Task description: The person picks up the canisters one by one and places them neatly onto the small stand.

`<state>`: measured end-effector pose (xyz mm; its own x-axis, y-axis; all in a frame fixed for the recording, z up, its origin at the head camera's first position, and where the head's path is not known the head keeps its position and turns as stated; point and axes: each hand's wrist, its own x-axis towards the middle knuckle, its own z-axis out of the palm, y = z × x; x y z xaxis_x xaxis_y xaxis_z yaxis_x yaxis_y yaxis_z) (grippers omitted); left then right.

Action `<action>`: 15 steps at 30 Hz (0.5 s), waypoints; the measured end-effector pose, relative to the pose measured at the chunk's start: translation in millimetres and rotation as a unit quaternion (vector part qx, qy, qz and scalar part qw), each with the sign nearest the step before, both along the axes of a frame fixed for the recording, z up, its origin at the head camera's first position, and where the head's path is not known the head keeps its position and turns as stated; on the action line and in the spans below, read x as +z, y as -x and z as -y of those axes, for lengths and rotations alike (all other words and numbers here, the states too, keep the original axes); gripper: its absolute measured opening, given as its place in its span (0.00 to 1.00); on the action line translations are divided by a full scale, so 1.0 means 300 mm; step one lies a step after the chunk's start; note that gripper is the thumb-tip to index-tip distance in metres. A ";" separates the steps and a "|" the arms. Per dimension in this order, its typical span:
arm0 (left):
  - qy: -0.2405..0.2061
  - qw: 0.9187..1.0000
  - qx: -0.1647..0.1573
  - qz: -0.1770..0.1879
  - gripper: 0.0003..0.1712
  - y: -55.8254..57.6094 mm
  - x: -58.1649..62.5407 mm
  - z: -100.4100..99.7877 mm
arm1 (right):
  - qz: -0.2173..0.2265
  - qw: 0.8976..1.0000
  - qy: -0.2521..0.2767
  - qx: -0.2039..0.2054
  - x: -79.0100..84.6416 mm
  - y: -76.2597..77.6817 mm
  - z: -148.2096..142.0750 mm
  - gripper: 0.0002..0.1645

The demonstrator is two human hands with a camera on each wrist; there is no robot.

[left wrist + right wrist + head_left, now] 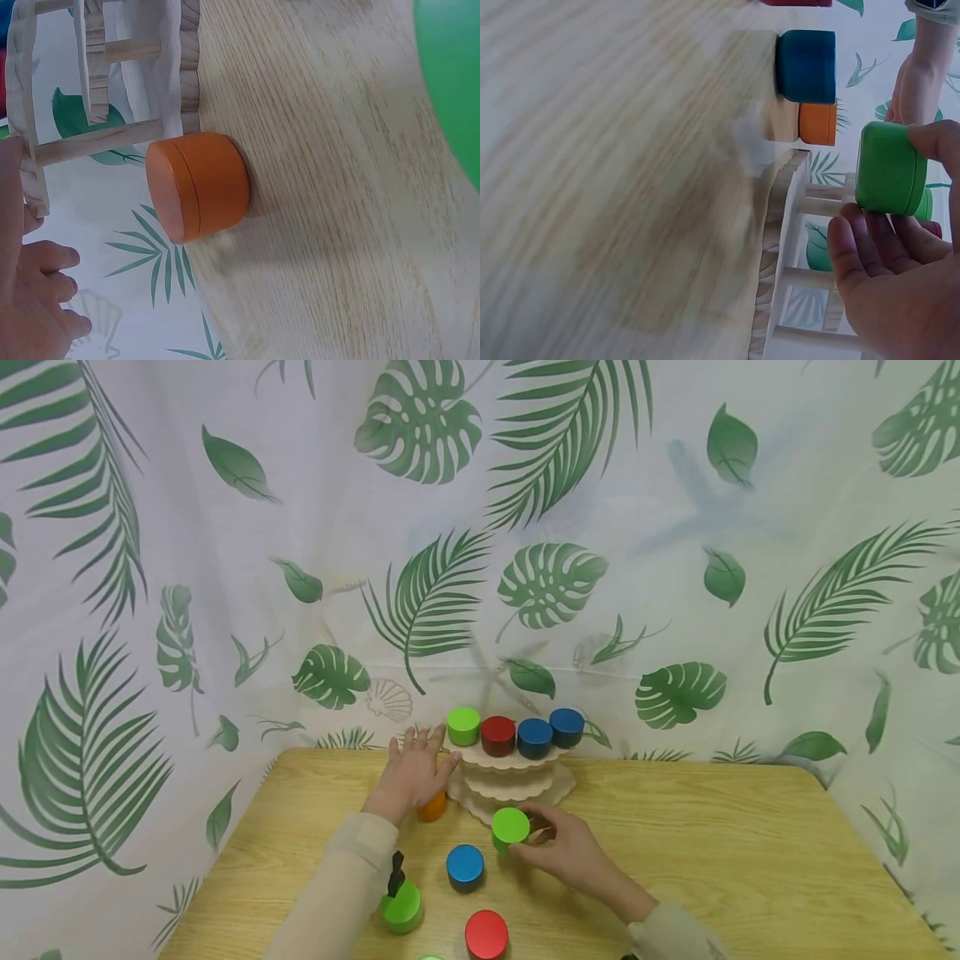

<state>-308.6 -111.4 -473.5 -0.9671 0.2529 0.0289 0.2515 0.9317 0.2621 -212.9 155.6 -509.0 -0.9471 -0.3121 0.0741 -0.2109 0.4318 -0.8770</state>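
Observation:
My right hand [566,852] pinches a small round green lidded jar [510,828] between thumb and fingertips, in front of the tiered wooden stand [517,787]. In the right wrist view this green jar stands clear of the tabletop. My left hand [412,768] is at the stand's left side, its fingers spread and its thumb against the scalloped edge of the top tier. Just below that hand an orange jar [199,187] rests on the table by the stand's base. Along the top tier sit a green jar [463,727], a dark red jar [498,737] and two blue jars [535,739].
Nearer on the wooden table [712,843] are a blue jar [465,868], a red jar [486,935] and another green jar [402,907] beside my left forearm. One more green lid [431,957] barely shows at the bottom edge. A leaf-printed curtain [555,610] hangs behind the stand.

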 end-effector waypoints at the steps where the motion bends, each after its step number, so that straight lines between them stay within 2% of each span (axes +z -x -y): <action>1: 0.000 1.000 0.000 0.000 0.44 -0.001 0.000 0.001 | -0.002 1.000 0.001 -0.003 0.002 0.004 0.006 0.32; 15: 0.003 1.000 -0.001 -0.004 0.44 0.002 -0.001 0.000 | -0.016 0.996 0.017 -0.083 0.014 0.039 0.087 0.31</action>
